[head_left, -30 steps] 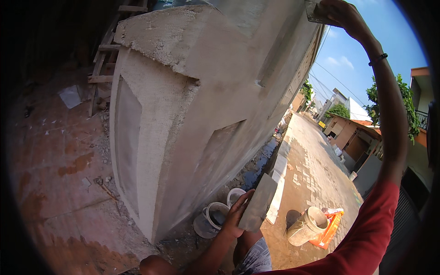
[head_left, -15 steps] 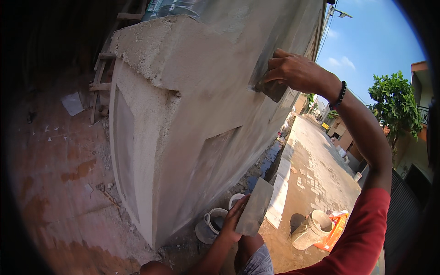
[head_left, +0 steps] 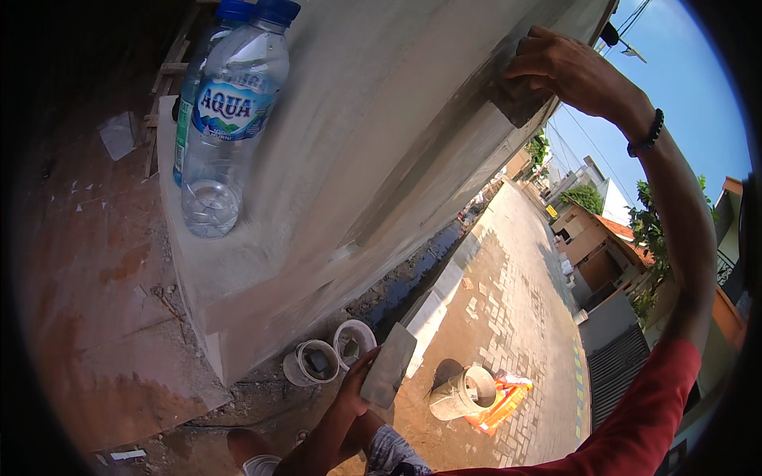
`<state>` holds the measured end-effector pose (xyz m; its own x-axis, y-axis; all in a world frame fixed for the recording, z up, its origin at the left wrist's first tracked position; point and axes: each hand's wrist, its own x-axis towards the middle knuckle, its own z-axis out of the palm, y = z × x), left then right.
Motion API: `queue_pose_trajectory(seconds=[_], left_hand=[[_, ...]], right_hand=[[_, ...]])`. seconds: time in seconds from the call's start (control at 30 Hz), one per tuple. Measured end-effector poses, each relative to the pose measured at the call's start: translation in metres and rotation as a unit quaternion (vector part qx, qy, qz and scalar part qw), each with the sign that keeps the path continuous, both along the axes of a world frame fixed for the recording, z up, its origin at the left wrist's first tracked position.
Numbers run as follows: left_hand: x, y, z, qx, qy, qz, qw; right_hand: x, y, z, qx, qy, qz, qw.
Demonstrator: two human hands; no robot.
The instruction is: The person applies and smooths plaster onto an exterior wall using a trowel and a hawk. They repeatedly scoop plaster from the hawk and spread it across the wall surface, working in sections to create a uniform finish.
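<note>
High on the right, my right hand (head_left: 578, 75) is closed around a plastering trowel (head_left: 517, 103), its dark rectangular blade at the grey plastered wall (head_left: 357, 103). A darker, damp-looking band runs down the wall from the blade. Low in the middle, my left hand (head_left: 352, 394) grips a flat rectangular grey board (head_left: 390, 366) by its left edge, tilted and apart from the wall. The board looks like a small plasterer's hawk; its underside is hidden.
Two clear plastic bottles with blue caps, the nearer bottle (head_left: 238, 119) labelled, stand on a ledge at left. Below are a grey bucket (head_left: 295, 370), a white bucket (head_left: 341, 332), a cream bucket (head_left: 444, 402) and an orange sack (head_left: 508, 401). A ditch (head_left: 417, 274) runs between wall and paved lane (head_left: 508, 293).
The view has shifted, bringing both bottles fully into sight. My right hand has moved up along the wall with the trowel. My left hand still holds the grey board.
</note>
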<state>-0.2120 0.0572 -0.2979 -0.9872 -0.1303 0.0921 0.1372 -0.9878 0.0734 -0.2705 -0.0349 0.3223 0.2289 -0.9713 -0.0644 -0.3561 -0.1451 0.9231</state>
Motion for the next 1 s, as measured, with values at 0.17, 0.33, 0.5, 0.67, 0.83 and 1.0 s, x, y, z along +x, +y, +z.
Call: queue_pose_trajectory(seconds=[0.17, 0.33, 0.5, 0.67, 0.83, 1.0], left_hand=[[0.063, 0.02, 0.101, -0.025, -0.109, 0.027, 0.993], [0.124, 0.008, 0.167, 0.007, -0.169, 0.082, 0.982], [0.176, -0.016, 0.159, -0.037, -0.192, 0.132, 0.972], [0.234, -0.038, 0.193, -0.09, -0.266, 0.18, 0.943], [0.268, -0.013, 0.182, -0.022, -0.291, 0.202, 0.935], [0.258, 0.009, 0.191, -0.052, -0.355, 0.216, 0.908]], right_hand=[[-0.05, 0.039, 0.132, -0.1, -0.09, -0.102, 0.986], [-0.024, 0.098, 0.043, -0.216, -0.464, 0.003, 0.859], [-0.07, 0.125, -0.225, -0.329, -0.765, -0.039, 0.552], [-0.052, 0.063, -0.321, -0.459, -0.834, 0.08, 0.296], [-0.03, 0.009, -0.321, -0.492, -0.817, 0.098, 0.283], [-0.078, -0.011, -0.369, -0.567, -0.735, 0.051, 0.369]])
